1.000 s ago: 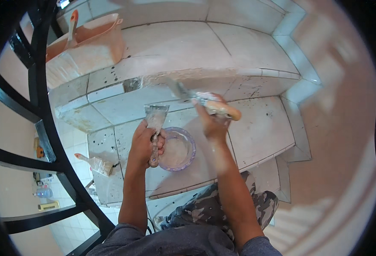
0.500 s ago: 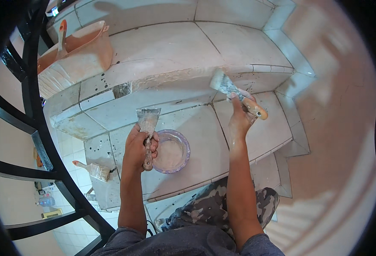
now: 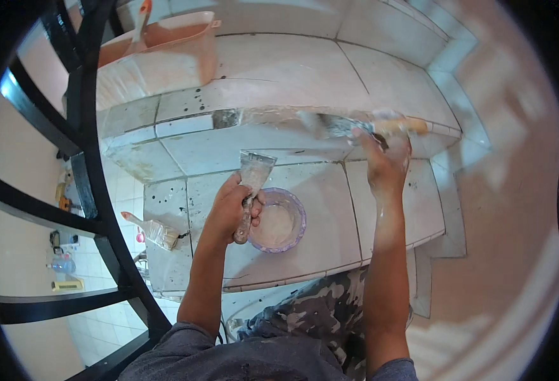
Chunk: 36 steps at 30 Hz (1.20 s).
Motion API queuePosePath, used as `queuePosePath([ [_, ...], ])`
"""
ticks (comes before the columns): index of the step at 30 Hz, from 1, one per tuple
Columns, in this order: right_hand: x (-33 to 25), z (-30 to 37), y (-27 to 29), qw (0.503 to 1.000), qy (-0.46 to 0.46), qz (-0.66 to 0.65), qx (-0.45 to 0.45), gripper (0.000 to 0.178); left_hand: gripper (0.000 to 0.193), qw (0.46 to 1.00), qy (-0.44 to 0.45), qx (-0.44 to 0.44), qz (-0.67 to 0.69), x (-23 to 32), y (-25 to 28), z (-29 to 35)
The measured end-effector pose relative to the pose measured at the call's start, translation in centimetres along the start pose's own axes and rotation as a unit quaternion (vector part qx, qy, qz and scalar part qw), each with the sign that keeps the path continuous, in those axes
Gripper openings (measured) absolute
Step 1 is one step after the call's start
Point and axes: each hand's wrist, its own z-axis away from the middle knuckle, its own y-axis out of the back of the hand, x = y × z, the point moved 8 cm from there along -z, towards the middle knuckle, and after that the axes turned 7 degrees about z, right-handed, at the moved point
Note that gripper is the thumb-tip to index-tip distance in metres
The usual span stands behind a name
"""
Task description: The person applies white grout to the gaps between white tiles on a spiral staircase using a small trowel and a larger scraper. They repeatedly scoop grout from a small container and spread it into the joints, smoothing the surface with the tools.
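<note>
My right hand (image 3: 388,162) grips a putty knife (image 3: 333,126) by its orange handle. Its smeared blade is blurred and points left along the front edge of the upper step (image 3: 270,115), where a rough band of pale filler runs; whether it touches cannot be told. Closed around the handle of a second putty knife (image 3: 257,168), my left hand (image 3: 229,206) keeps that blade pointing up and away, coated with pale paste. Just right of my left hand, a purple-rimmed bowl (image 3: 302,219) holding pale paste stands on the lower tiled step.
On the upper step at far left stands an orange tub (image 3: 184,66) with a brush (image 3: 141,28) in it. Another brush (image 3: 156,232) lies on the lower step's left. A black metal railing (image 3: 89,171) curves along the left side. A wall (image 3: 501,209) rises at right.
My right putty knife has swung from a slant to nearly level along the step edge. My left hand still holds its knife beside the bowl. The whole view has shifted.
</note>
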Motion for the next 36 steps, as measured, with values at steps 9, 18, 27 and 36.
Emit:
queuePosePath([
  [9, -3.2, -6.5, -7.7, 0.967, -0.012, 0.139, -0.211, 0.058, 0.022, 1.000, 0.009, 0.021, 0.020, -0.1, 0.1, 0.1],
  [18, -1.2, -8.9, -8.8, 0.960, 0.009, 0.180, -0.213, 0.066, 0.025, 0.999, 0.010, 0.013, 0.028, 0.0, -0.3, 0.0],
  [27, -0.1, -11.7, -9.8, 0.962, 0.034, 0.164, -0.217, 0.064, 0.026, 1.000, 0.000, 0.005, 0.030, -0.1, 0.0, -0.2],
  [36, 2.3, -13.1, -10.5, 0.957, -0.084, 0.034, -0.275, 0.060, 0.025, 0.999, 0.008, 0.010, 0.034, 0.0, 0.0, -0.1],
])
